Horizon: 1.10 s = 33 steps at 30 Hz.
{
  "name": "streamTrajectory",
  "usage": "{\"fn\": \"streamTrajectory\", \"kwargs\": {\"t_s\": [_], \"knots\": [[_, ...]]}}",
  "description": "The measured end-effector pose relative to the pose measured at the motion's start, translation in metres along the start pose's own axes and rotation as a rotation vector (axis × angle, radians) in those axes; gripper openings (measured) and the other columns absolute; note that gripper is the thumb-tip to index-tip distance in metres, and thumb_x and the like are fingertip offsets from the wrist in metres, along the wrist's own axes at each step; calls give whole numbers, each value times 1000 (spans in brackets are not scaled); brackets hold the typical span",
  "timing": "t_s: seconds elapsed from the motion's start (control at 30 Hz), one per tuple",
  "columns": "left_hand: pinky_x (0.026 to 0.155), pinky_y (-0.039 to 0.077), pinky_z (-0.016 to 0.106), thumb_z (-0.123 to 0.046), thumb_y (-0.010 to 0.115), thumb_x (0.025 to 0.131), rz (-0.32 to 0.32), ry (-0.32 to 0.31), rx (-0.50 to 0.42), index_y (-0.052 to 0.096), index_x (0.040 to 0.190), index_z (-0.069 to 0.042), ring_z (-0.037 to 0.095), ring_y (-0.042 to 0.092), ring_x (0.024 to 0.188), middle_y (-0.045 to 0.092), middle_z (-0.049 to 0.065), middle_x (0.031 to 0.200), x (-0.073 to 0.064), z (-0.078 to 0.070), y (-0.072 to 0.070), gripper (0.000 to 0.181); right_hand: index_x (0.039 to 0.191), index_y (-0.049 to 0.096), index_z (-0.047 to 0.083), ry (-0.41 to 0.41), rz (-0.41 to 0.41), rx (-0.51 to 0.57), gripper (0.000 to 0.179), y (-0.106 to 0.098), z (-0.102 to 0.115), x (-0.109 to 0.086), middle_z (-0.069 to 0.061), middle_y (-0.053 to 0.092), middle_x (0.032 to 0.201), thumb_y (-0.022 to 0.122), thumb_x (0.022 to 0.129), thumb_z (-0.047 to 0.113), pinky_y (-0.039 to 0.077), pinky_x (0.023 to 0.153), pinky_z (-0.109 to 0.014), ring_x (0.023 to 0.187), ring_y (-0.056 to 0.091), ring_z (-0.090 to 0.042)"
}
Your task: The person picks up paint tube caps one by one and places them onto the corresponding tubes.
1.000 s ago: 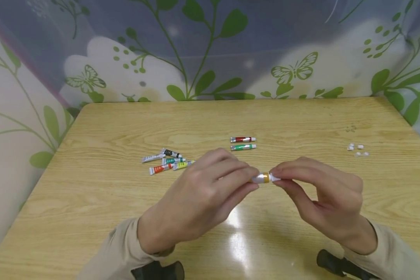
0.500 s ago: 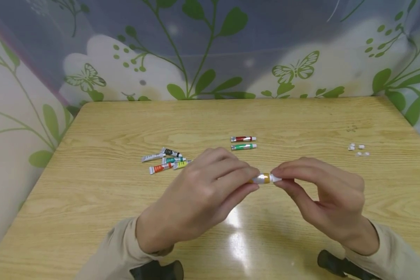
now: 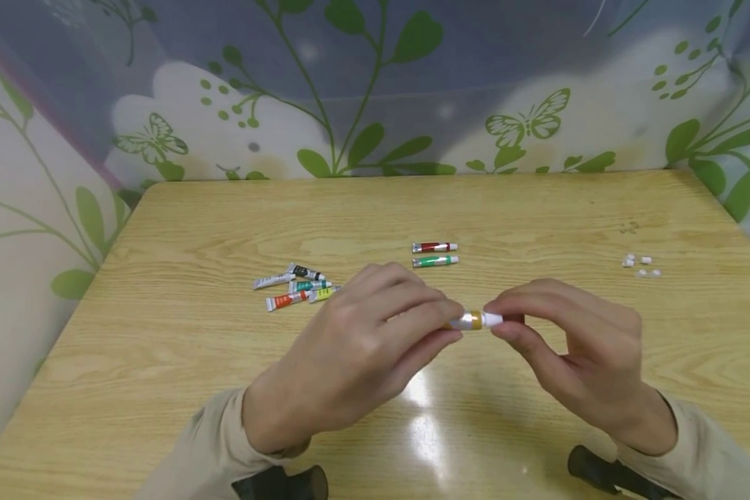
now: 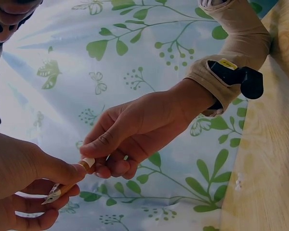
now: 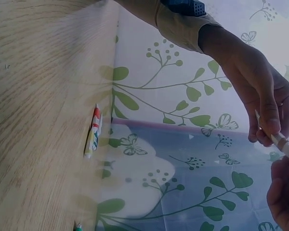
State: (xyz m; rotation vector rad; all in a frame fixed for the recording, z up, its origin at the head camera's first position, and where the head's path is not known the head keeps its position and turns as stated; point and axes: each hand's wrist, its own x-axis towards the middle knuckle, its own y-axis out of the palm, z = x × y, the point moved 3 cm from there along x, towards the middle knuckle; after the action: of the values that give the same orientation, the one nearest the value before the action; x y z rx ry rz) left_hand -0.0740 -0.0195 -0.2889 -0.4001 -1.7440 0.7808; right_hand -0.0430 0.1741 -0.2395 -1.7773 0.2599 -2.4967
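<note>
In the head view my left hand (image 3: 369, 347) pinches a small paint tube (image 3: 470, 320) with an ochre band, held level above the table. The tube's white cap (image 3: 492, 319) points right, and the thumb and forefinger of my right hand (image 3: 581, 347) pinch it. From the left wrist view, the crimped tail of the tube (image 4: 53, 195) shows between the left fingers. Most of the tube's body is hidden behind the left fingers in the head view.
Red (image 3: 434, 247) and green (image 3: 435, 262) paint tubes lie side by side behind the hands. Several more tubes, including an orange-red one (image 3: 286, 301), are bunched at the left. Small white pieces (image 3: 646, 260) lie at the right on the wooden table (image 3: 194, 222).
The right fingers have shifted slightly around the cap, and more of its white side shows now. The left hand and the tube stay nearly still.
</note>
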Motion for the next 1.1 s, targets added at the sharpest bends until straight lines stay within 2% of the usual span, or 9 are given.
{"fn": "streamTrajectory", "kwargs": {"t_s": [0.4,0.67,0.73,0.83,0.97,1.1], "knots": [[98,43,39,-25,65,94,-10,26,0,59,131,-28,11,54,112,59,-15,126,-1,-1,4,38,75,64,-7,34,47,-82,34,3,2,1,-9,64,70,65,94,20,48,68,-16,66,59,-11],[97,44,39,-26,65,93,-15,20,2,59,131,-28,10,54,112,58,-16,126,-2,1,6,38,79,62,-10,46,70,-69,35,4,2,2,-10,63,73,60,97,21,45,64,-16,67,56,-10],[96,44,37,-25,65,93,-23,14,2,61,129,-26,10,55,110,60,-15,124,4,-2,0,36,83,62,-11,49,70,-81,35,4,3,3,-11,64,76,60,97,21,44,63,-16,67,54,-10],[92,45,32,-21,66,93,-30,15,2,68,117,-18,11,58,102,66,-9,114,24,-16,-25,24,90,62,-12,37,68,-98,33,2,3,3,-13,65,78,64,94,20,43,62,-16,66,53,-10],[86,47,26,-13,69,90,-20,20,12,73,98,-6,14,60,89,71,0,97,48,-35,-55,11,88,63,-11,-9,42,-98,26,0,0,1,-13,66,76,70,90,14,45,62,-17,65,55,-12],[83,48,26,-11,73,86,-16,25,25,73,92,-4,15,61,85,72,2,92,54,-39,-60,9,85,65,-10,-32,17,-100,22,-1,-1,-1,-15,66,74,71,89,11,47,64,-17,65,59,-14]]}}
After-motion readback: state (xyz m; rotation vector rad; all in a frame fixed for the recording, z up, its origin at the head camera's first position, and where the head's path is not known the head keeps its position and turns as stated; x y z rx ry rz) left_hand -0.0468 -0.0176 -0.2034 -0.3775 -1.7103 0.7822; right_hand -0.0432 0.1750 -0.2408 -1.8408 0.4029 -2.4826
